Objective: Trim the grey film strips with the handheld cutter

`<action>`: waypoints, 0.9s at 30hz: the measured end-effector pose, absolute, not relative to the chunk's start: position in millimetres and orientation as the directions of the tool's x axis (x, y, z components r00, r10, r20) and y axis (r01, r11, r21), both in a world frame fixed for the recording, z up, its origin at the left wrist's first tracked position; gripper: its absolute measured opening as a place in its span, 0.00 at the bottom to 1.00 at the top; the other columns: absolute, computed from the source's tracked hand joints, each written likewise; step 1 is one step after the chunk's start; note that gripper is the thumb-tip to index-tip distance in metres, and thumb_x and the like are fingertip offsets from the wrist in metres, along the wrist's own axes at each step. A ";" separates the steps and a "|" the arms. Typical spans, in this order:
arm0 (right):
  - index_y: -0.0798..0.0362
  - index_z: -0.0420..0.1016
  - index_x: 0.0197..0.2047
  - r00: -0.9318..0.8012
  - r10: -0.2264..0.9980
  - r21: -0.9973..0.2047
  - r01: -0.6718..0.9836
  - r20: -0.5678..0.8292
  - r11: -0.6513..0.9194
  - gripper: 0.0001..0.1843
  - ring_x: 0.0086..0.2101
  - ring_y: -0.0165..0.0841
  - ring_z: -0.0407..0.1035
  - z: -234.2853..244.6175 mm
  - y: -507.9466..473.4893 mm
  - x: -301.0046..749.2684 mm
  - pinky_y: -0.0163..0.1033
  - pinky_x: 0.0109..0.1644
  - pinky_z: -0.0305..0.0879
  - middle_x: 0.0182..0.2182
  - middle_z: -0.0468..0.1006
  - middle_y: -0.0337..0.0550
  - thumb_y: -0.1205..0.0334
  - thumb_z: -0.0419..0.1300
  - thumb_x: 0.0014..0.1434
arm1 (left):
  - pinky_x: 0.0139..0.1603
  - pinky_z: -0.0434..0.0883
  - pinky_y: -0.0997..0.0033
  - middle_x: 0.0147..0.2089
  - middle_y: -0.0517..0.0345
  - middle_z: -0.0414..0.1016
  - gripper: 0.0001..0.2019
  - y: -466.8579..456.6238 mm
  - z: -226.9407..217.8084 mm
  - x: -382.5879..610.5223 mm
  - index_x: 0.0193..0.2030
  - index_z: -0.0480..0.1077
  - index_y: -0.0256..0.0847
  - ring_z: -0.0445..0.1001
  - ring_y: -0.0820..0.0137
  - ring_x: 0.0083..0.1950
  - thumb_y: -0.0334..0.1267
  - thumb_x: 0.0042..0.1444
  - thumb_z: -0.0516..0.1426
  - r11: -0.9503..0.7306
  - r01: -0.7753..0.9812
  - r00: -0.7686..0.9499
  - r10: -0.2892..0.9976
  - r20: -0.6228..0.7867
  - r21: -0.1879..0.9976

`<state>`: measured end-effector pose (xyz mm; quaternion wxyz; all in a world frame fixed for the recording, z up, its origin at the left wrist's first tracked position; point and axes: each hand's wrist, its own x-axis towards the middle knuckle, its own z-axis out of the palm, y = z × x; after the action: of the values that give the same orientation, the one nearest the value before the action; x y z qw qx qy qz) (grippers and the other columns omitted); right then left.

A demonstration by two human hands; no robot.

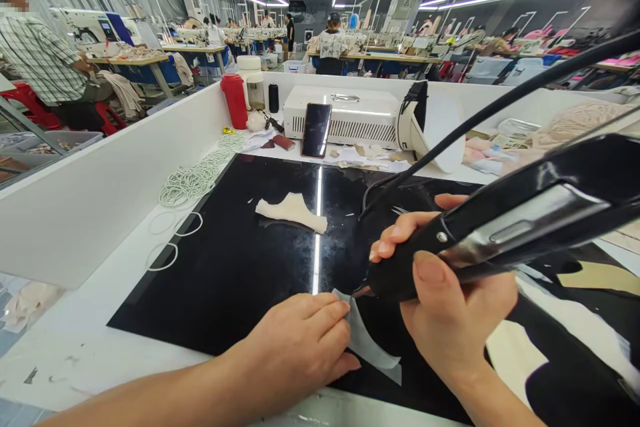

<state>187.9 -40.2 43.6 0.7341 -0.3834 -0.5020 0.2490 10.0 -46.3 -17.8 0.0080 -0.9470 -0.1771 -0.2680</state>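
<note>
My right hand [445,300] is wrapped round a black corded hand tool [505,227], whose tip touches a thin pale strip of material [367,340] lying on the glossy black work mat [225,267]. My left hand [300,340] rests on the mat with curled fingers pressing the left end of that strip. A cream shaped fabric piece [293,210] lies farther back on the mat, apart from both hands. The tool's black cable [500,107] arcs up to the right.
White rings [163,257] and a heap of white loops [193,180] lie at left beside a white partition wall [100,193]. A phone [317,130] leans on a white box [350,120]; a red container [235,100] stands behind. A seated person [45,60] works at left.
</note>
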 end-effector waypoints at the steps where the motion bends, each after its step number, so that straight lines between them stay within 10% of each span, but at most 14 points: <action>1: 0.42 0.68 0.56 0.373 0.749 -0.814 0.027 0.547 0.581 0.28 0.27 0.36 0.73 43.4 -40.1 188.5 0.45 0.29 0.75 0.34 0.76 0.39 0.42 0.72 0.61 | 0.62 0.77 0.67 0.53 0.48 0.82 0.15 -46.4 -17.8 10.1 0.44 0.74 0.33 0.80 0.63 0.58 0.43 0.77 0.54 -0.937 0.340 0.790 0.332 0.516 0.081; 27: 0.45 0.72 0.55 0.396 0.752 -0.778 -0.130 0.527 0.614 0.23 0.27 0.31 0.75 45.9 -36.6 185.9 0.39 0.28 0.73 0.34 0.78 0.34 0.54 0.74 0.61 | 0.60 0.78 0.68 0.54 0.51 0.83 0.16 -45.4 -16.0 9.2 0.44 0.74 0.35 0.80 0.66 0.58 0.42 0.78 0.52 -0.935 0.350 0.788 0.326 0.522 0.056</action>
<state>185.9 -36.6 45.9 0.7668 -0.3320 -0.4681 0.2875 9.2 -45.4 -16.0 0.0217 -0.9453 -0.1787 -0.2721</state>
